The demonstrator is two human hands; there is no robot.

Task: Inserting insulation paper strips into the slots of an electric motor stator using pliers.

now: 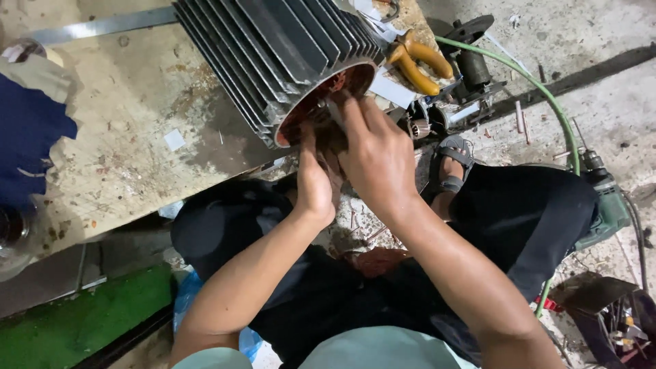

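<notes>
The dark grey finned metal motor housing (273, 48) lies on its side at the near edge of the worn, stained bench (130, 137), its red-lined open end facing the person. The right hand (376, 160) reaches into that opening, its grip pinched together on a thin grey tool (333, 109). The left hand (313, 184) touches the rim just below; whether its grip is apart or together cannot be told. Yellow-handled pliers (420, 61) lie near the far corner.

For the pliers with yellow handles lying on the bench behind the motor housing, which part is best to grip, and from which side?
Grip the pliers by the two yellow handles, coming from the right. The handles lie side by side, pointing right toward the bench edge, exposed and curved to fit a palm. The head end points left and is partly hidden near the finned motor housing, so that side is probably crowded.
</notes>
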